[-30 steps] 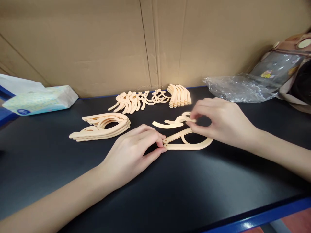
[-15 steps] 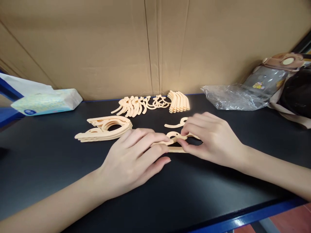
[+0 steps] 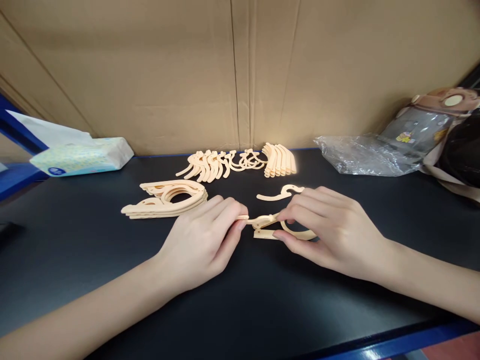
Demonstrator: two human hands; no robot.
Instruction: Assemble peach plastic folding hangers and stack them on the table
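Note:
Between my hands, low over the black table, is a beige folding hanger (image 3: 264,234) made of jointed plastic pieces. My left hand (image 3: 208,235) pinches the tip of a thin curved piece (image 3: 257,220) between thumb and forefinger. Around the hanger's right part my right hand (image 3: 330,230) is closed, its thumb on the lower flat arm and its forefinger at the upper piece. My fingers hide part of the joint. Just beyond the right hand lies a loose hanger hook piece (image 3: 273,196). A stack of folded beige hangers (image 3: 165,200) lies beyond my left hand.
Along the back edge lie several curved hanger pieces (image 3: 210,165), hooks (image 3: 249,160) and a row of hanger arms (image 3: 279,160). A tissue pack (image 3: 82,157) sits at the left. Clear plastic wrap (image 3: 367,155), a bottle (image 3: 418,127) and a dark bag (image 3: 461,145) stand right, before cardboard (image 3: 168,75).
My left thumb and forefinger have closed into a pinch on the curved piece's end. My right thumb has moved down onto the lower arm. The view has shifted slightly left.

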